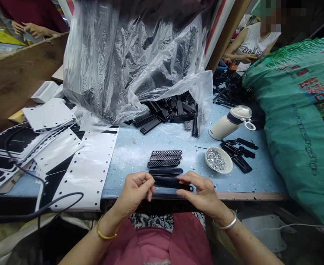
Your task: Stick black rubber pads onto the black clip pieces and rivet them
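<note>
Between my two hands, near the front edge of the blue table, is a long black plastic strip (169,182) with rounded ends. My left hand (139,187) pinches its left end, and that end is hidden by the fingers. My right hand (199,189) grips it near the right end, thumb below and fingers above; a small hole shows at that tip. Just beyond lies another smooth black strip (166,172). Behind that, several black strips with a lattice pattern (166,158) lie side by side. A white bowl (228,166) of small shiny metal pieces stands to the right.
A clear plastic bag (101,73) spills black slotted parts (175,108) at the back. A white bottle (224,125) and loose black pieces (240,156) are on the right, beside a green sack (297,121). White perforated sheets (87,162) and a cable cover the left. Two people sit beyond.
</note>
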The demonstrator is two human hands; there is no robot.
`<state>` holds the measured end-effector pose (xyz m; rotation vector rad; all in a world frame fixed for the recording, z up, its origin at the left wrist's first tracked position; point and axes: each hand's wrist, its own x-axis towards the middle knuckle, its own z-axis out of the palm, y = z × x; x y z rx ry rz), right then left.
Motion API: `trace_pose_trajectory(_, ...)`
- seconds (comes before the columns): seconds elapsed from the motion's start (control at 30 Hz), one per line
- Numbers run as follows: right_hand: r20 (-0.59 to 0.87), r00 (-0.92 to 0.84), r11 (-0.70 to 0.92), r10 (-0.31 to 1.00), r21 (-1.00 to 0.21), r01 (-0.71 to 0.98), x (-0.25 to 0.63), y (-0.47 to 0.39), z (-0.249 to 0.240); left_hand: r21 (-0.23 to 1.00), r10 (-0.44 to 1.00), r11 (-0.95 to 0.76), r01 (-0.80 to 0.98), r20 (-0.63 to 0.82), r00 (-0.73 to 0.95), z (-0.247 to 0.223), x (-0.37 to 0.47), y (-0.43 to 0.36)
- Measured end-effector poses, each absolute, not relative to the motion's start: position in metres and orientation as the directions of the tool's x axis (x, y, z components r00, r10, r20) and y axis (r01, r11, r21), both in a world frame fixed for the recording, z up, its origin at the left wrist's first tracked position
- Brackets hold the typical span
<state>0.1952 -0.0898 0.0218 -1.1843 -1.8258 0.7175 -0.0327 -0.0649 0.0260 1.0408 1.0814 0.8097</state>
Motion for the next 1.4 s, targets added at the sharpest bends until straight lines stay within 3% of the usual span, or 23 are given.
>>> trace_pose_trajectory(0.13,0.407,-0.244,0.474,0.880,-0.767,0.433,0.194,-0.091,0.021,0.932,0.904,0.351,-0.086,-0.314,0.292,0.025,-0.034,-0.065)
trace_pose_trajectory(0.27,0.469,-0.273,0.538,0.840,-0.658,0.526,0.187,-0.095,0.022,0.927,0.897,0.359,-0.106,-0.311,0.314,0.024,-0.031,-0.066)
trace_pose_trajectory(0.4,0.504,-0.286,0.562,0.815,-0.566,0.603,0.189,-0.096,0.026,0.958,0.932,0.285,-0.015,-0.274,0.237,0.021,-0.036,-0.062)
trace_pose_trajectory(0.57,0.457,-0.184,0.456,0.870,-0.606,0.652,0.209,-0.083,0.031,0.955,0.997,-0.049,0.293,0.062,-0.035,0.005,-0.052,-0.054)
trace_pose_trajectory(0.67,0.391,-0.152,0.393,0.908,-0.664,0.636,0.215,-0.072,0.021,0.852,0.972,-0.223,0.473,0.234,0.037,-0.007,-0.051,-0.052)
trace_pose_trajectory(0.83,0.382,-0.162,0.397,0.910,-0.688,0.607,0.210,-0.069,0.000,0.726,0.914,-0.402,0.559,0.360,0.190,-0.018,-0.039,-0.055)
trace_pose_trajectory(1.03,0.327,-0.240,0.404,0.914,-0.681,0.610,0.213,-0.078,0.006,0.694,0.892,-0.451,0.562,0.370,0.258,-0.015,-0.042,-0.055)
trace_pose_trajectory(1.2,0.420,-0.153,0.407,0.895,-0.626,0.665,0.221,-0.056,-0.003,0.683,0.902,-0.417,0.599,0.393,0.180,-0.021,-0.046,-0.040)
trace_pose_trajectory(1.4,0.496,-0.233,0.508,0.837,-0.542,0.670,0.220,-0.039,-0.015,0.683,0.897,-0.440,0.584,0.362,0.252,-0.028,-0.040,-0.025)
